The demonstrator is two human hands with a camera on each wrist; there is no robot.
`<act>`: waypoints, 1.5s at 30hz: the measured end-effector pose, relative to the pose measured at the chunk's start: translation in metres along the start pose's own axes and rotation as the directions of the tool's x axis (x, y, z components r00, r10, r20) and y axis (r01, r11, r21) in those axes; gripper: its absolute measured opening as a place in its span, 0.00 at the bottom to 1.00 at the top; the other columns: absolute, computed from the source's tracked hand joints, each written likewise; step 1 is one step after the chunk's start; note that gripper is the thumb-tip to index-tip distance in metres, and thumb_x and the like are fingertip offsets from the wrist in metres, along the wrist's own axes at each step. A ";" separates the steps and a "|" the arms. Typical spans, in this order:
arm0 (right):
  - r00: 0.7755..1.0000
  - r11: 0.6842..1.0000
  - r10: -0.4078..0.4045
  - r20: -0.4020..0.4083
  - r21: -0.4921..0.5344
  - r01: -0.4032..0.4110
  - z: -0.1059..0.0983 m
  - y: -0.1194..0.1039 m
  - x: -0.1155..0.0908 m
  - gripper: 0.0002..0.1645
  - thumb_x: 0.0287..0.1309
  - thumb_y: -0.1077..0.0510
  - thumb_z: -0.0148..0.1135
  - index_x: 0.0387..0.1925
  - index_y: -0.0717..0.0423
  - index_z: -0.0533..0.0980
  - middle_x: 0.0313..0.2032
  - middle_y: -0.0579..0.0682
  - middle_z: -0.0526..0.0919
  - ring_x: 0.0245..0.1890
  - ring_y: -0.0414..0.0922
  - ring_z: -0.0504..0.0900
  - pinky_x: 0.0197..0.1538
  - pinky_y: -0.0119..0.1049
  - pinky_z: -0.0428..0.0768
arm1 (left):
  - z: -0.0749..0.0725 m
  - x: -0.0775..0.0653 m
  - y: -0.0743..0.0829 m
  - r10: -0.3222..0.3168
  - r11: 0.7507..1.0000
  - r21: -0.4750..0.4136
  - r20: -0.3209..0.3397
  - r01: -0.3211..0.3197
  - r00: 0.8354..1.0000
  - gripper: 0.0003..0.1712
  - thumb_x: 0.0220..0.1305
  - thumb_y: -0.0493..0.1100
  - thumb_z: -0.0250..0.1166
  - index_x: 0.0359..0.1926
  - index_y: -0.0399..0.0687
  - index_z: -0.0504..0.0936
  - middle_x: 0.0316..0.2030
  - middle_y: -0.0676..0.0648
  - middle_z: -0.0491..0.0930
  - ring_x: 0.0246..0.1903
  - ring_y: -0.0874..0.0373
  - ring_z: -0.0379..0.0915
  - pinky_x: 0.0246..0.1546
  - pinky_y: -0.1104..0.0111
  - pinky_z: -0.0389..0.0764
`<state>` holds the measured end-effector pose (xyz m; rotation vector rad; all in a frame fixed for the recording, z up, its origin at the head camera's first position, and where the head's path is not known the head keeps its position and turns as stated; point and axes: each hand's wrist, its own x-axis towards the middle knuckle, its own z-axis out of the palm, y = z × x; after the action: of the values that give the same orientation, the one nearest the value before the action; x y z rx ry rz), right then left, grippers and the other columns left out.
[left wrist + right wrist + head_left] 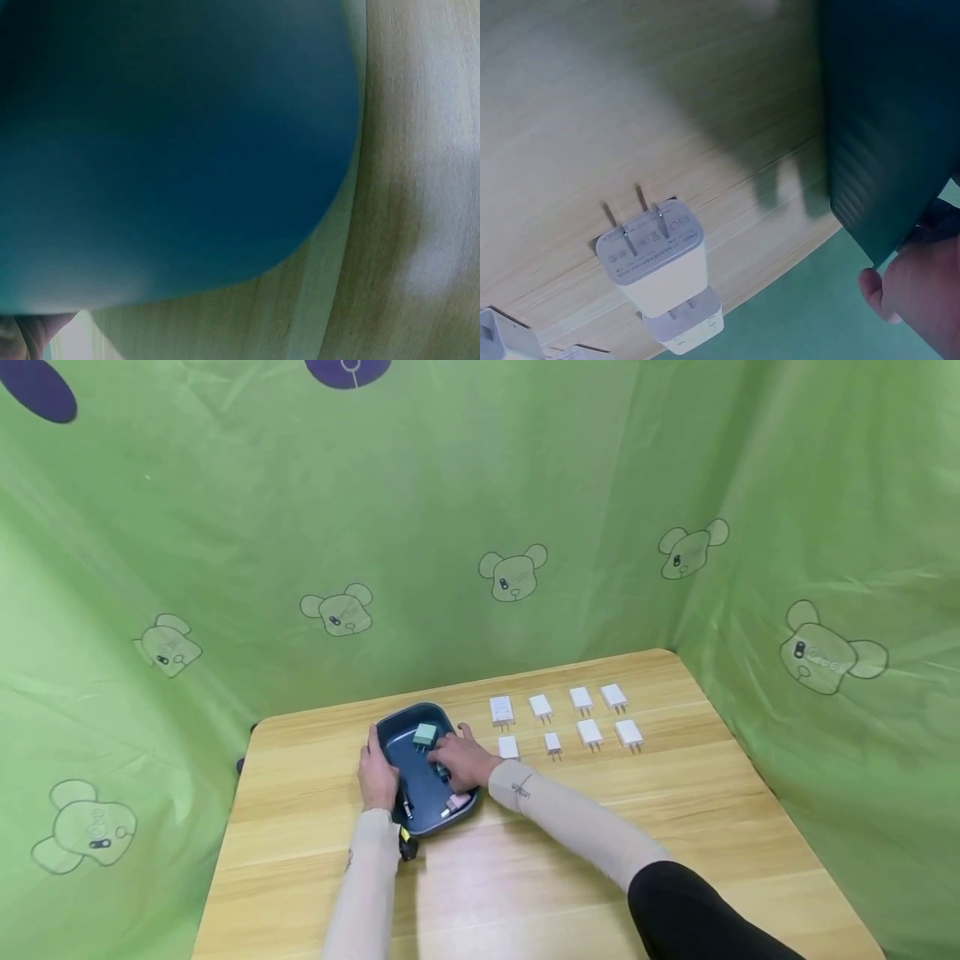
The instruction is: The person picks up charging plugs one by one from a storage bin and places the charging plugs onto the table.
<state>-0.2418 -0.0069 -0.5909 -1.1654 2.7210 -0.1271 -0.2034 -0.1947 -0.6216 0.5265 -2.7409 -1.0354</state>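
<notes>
A dark blue tray (417,785) with raised walls sits on the table. My left hand (377,777) grips its left rim; in the left wrist view the tray's blue wall (225,150) fills most of the picture. My right hand (465,760) reaches over the right rim, its fingers inside the tray, pinching a dark charger (442,771) that they partly hide. A mint-green charger (424,735) lies just beyond those fingers. Toward the near end are a pink charger (458,801) and a slim dark item with a shiny end (407,807) against the left wall.
Several white chargers stand in two rows right of the tray, among them a far-row charger (502,710) and a near-row charger (508,747) close to my right wrist. The right wrist view shows a charger (660,255) with its prongs. A green curtain (450,527) hangs around the wooden table (300,777).
</notes>
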 end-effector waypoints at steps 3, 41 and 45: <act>1.000 1.000 0.004 -0.014 0.011 -0.004 -0.001 0.001 0.000 0.38 0.38 0.57 0.77 0.59 0.41 0.80 0.57 0.48 0.83 0.58 0.47 0.77 0.74 0.63 0.59 | 0.000 0.000 0.000 0.006 1.000 0.005 0.002 -0.006 1.000 0.52 0.57 0.24 0.62 0.80 0.50 0.52 0.60 0.27 0.72 0.51 0.31 0.78 0.58 0.43 0.80; 0.950 0.948 0.164 -0.266 0.310 -0.077 -0.069 0.044 -0.030 0.27 0.35 0.66 0.72 0.43 0.46 0.83 0.49 0.47 0.84 0.55 0.51 0.76 0.67 0.61 0.59 | 0.000 0.001 -0.002 0.031 0.999 -0.006 -0.029 -0.032 0.999 0.51 0.55 0.23 0.62 0.79 0.48 0.55 0.58 0.26 0.74 0.49 0.30 0.79 0.57 0.43 0.81; 0.942 0.943 0.185 -0.280 0.321 -0.090 -0.071 0.056 -0.039 0.27 0.32 0.69 0.70 0.41 0.45 0.84 0.45 0.46 0.85 0.53 0.51 0.77 0.67 0.62 0.59 | 0.001 0.001 -0.002 0.031 0.999 -0.005 -0.017 -0.032 0.999 0.51 0.57 0.23 0.61 0.80 0.48 0.53 0.58 0.26 0.73 0.50 0.30 0.78 0.58 0.43 0.80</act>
<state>-0.2690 0.0601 -0.5243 -0.9257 2.8917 -0.7388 -0.2036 -0.1958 -0.6237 0.4874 -2.7222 -1.0256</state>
